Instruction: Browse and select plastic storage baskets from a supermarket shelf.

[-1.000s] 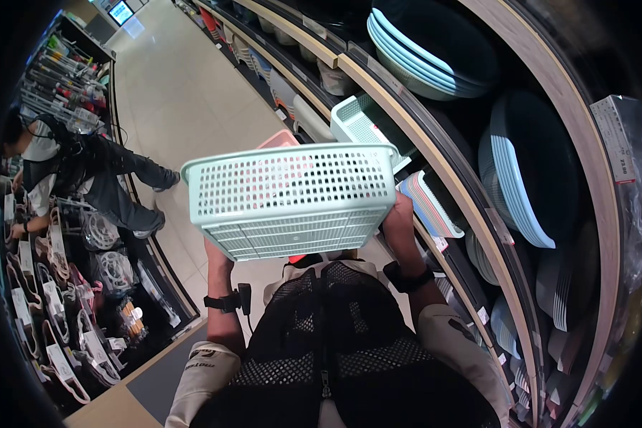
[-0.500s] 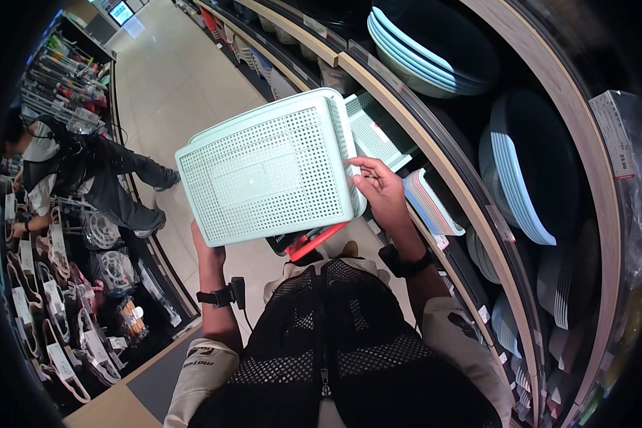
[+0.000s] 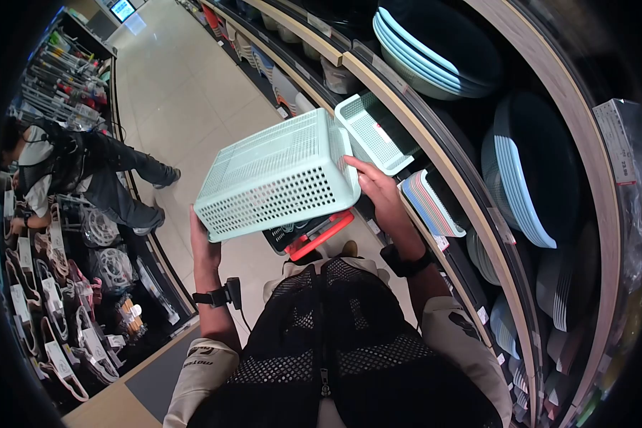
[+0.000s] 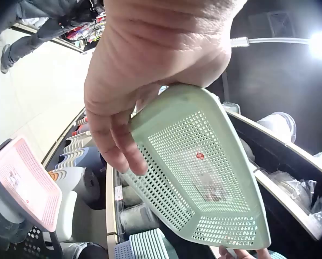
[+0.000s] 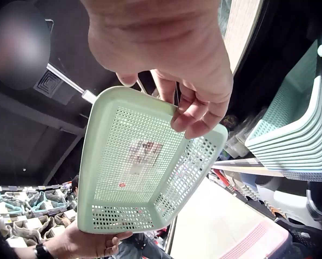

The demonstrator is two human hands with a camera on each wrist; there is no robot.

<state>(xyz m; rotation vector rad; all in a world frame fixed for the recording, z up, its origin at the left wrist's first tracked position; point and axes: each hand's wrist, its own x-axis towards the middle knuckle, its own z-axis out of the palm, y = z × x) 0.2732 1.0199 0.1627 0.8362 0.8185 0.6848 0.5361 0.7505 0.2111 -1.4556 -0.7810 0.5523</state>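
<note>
Across the mint basket (image 3: 274,167), left hand (image 4: 153,70) and right hand (image 3: 382,196) grip opposite sides, fingers curled; below it, a red handle (image 3: 321,237) shows, partly hidden.

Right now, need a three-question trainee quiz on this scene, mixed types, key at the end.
1. True or false: the left hand and the right hand both hold the green basket.
2. In the head view, what colour is the handle just below that basket? A) yellow B) red C) blue
3. Fill the gap: in one wrist view, nested baskets stand at the picture's ____ edge.

Key: 1 true; 2 B; 3 right.
</note>
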